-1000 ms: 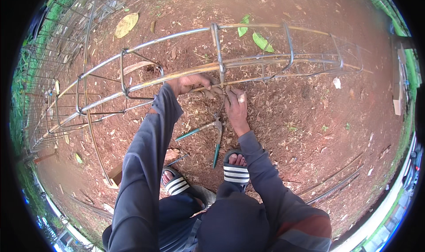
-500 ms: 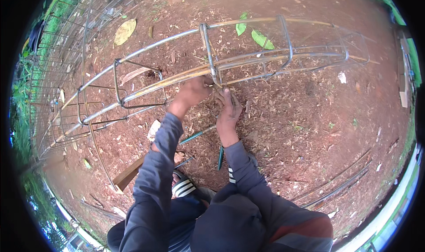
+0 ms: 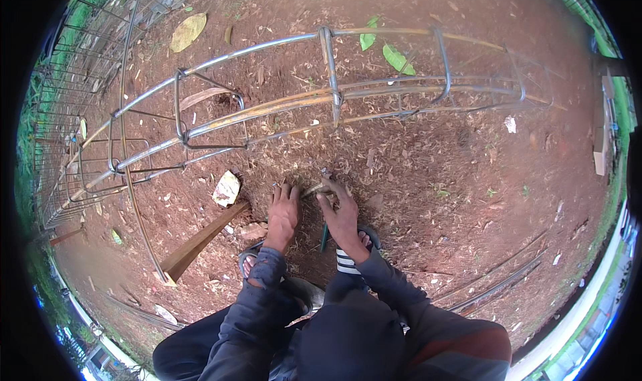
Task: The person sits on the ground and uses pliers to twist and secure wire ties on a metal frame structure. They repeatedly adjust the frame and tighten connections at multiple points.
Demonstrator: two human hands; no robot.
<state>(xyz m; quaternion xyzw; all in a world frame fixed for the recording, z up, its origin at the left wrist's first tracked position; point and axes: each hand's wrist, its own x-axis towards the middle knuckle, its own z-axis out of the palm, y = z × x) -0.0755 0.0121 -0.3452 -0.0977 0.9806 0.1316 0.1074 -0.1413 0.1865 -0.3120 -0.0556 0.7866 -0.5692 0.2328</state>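
Observation:
Both of my hands are low over the reddish soil, side by side in front of my feet. My left hand (image 3: 283, 214) is palm down with its fingers stretched forward. My right hand (image 3: 342, 219) has its thumb and fingers apart. Between them lies part of a hand tool (image 3: 311, 190), partly covered by my fingers, so its kind is unclear. A teal handle (image 3: 325, 236) shows below my right hand. Beyond the hands stretches a long reinforcing-bar cage (image 3: 227, 119) with bent stirrups (image 3: 330, 66); neither hand touches it.
A wooden post (image 3: 200, 244) slants to the left of my left hand, near a pale broken chunk (image 3: 227, 188). Wire mesh (image 3: 73, 80) stands at the far left. Loose bars (image 3: 498, 287) lie at the right. Green leaves (image 3: 398, 59) are on the soil beyond the cage.
Both hands have left the cage's near bar at a stirrup and come down toward me to the tool on the ground. That stirrup now stands slightly farther right.

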